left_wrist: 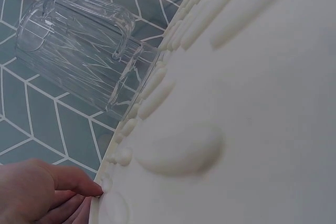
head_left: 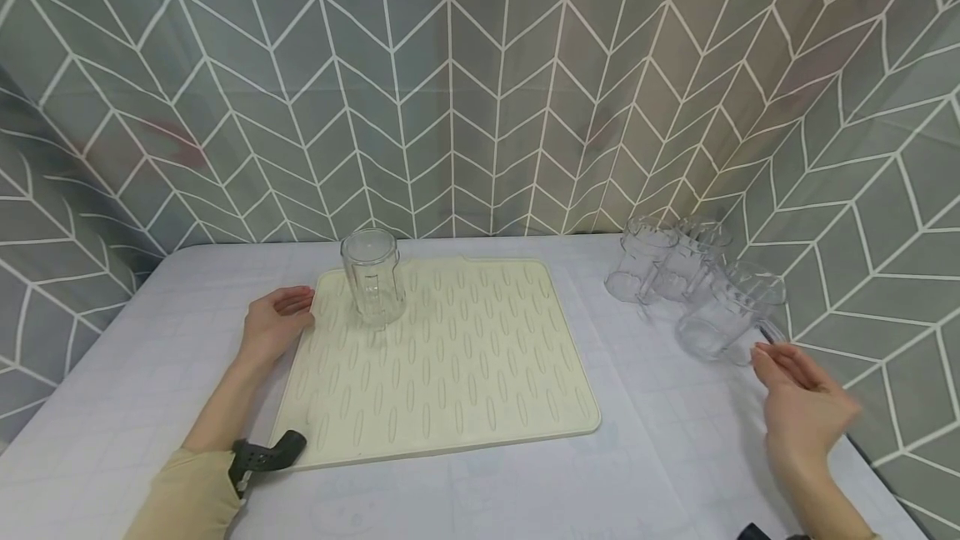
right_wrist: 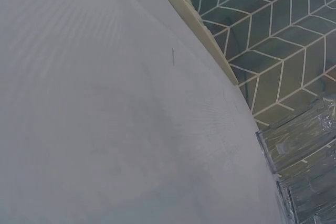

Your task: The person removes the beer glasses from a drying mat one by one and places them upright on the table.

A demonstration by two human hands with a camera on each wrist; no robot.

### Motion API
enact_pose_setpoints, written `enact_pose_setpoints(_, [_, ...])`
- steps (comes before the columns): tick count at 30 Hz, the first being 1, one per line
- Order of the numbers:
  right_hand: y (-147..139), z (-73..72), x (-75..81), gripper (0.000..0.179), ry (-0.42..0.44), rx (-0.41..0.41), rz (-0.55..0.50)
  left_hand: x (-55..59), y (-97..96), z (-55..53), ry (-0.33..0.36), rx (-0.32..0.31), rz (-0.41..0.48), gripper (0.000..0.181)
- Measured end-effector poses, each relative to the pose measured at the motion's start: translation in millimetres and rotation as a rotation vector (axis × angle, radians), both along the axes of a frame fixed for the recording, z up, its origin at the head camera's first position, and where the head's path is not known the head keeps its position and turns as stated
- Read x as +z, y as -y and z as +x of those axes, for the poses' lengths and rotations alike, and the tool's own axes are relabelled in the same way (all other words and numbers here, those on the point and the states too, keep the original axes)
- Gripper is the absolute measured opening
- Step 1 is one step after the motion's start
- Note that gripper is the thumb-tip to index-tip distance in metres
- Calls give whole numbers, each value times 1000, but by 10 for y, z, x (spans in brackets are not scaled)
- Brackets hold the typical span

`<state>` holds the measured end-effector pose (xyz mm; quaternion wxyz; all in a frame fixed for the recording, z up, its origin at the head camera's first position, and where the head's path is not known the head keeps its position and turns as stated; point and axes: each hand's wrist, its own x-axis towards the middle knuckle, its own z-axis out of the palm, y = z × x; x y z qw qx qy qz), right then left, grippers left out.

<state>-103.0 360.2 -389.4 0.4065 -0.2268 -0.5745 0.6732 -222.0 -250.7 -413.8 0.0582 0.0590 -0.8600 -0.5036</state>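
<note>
On a table with a white covering [head_left: 517,490], as seen in the head view, lies a cream ribbed mat [head_left: 487,340]. One glass mug [head_left: 372,277] stands on it, near its far left corner. The two hands are well apart. The left hand [head_left: 273,325] is at the mat's left edge, its fingers loosely bent and the tips against that edge; a black strap [head_left: 262,455] crosses that wrist beside a tan sleeve [head_left: 183,494]. The right hand [head_left: 806,407] is at the far right, fingers curled, the tips at the near side of the closest clear mug [head_left: 720,315]. Whether these fingers are clamped on its handle cannot be told. Two further mugs, a left one [head_left: 640,261] and a middle one [head_left: 686,261], stand close behind it, all three on the covering to the right of the mat. A grey curtain [head_left: 480,90] with white zigzag lines hangs behind and continues along both sides.

In the left wrist view, a fingertip touches the mat's edge; the raised ribs show large, and the glass mug stands beyond, its handle visible.

In the right wrist view, the covering fills most of the frame. The mat's edge shows at the top, and two mugs are partly visible at the right border. The right hand does not appear here.
</note>
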Motion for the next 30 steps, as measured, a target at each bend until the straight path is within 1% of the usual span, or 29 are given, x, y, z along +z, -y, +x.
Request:
enact_pose_setpoints(6, [-65, -10, -31, 21, -17, -1, -64, -14, 4, -13, -2, 0, 6, 54])
enact_pose_setpoints(12, [-77, -15, -44, 24, -36, -7, -95, -18, 9, -12, -4, -2, 3, 54])
enact_pose_setpoints(23, [-79, -7, -54, 28, -34, -19, -97, -23, 5, -14, 1, -3, -11, 54])
enact_pose_setpoints(30, [-99, -23, -74, 28, -55, -19, -105, 1, 3, 5, -2, -5, -9, 54])
